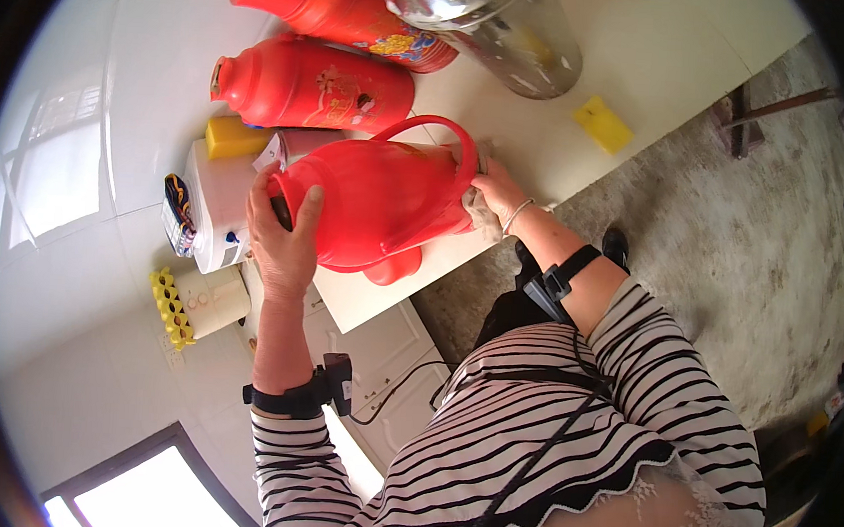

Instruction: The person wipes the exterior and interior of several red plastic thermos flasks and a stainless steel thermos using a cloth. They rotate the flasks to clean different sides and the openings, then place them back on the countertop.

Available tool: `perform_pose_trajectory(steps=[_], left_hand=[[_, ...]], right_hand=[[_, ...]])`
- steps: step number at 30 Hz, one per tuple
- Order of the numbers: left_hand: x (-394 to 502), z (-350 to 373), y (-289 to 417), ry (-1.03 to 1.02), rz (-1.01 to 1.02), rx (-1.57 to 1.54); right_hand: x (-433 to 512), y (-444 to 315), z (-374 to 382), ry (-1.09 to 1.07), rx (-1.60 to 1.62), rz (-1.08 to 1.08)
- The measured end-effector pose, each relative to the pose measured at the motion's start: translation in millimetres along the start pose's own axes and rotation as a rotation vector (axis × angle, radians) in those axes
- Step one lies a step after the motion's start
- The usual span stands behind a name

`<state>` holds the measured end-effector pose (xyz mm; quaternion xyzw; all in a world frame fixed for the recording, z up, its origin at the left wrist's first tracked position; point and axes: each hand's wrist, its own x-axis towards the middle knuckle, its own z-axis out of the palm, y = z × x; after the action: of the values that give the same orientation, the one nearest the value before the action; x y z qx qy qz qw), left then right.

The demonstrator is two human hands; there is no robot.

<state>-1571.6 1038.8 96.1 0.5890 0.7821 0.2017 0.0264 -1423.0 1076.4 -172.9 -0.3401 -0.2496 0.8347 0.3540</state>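
A red thermos flask (368, 202) with a looped handle is held between my two hands, tilted over the counter. My left hand (282, 237) grips its neck, with the thumb and fingers on either side of the dark mouth. At its base, my right hand (500, 188) presses a greyish-beige cloth (483, 213) to the flask, close to the handle. Partly hidden beneath the flask, a red rounded piece (396, 266), perhaps its lid, lies near the counter edge.
Two more red thermos flasks (331, 88) and a stainless steel flask (522, 45) stand on the pale counter (659, 53). A yellow cloth or sponge (603, 124) lies near its edge. A white box (215, 207) carries a yellow sponge (235, 138). Beyond is a yellow egg tray (171, 310).
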Motion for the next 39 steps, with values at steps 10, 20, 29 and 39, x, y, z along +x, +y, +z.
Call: perform_pose_trajectory(steps=[10, 20, 29, 39], left_hand=[[-2.4, -1.5, 5.0, 0.012, 0.077, -0.061], [-7.2, 0.5, -2.2, 0.037, 0.095, -0.046], [-4.9, 3.0, -1.4, 0.076, 0.127, 0.02], [-34.3, 0.2, 30.1, 0.214, 0.516, 0.168]], right_hand=[[-22.0, -146.0, 100.3, -0.731, -0.068, -0.506], [61.7, -131.8, 138.4, -0.989, 0.113, -0.121], [2.4, -49.9, 22.9, -0.007, -0.569, -0.038], [-51.9, -92.3, 18.9, -0.539, 1.06, 0.102]])
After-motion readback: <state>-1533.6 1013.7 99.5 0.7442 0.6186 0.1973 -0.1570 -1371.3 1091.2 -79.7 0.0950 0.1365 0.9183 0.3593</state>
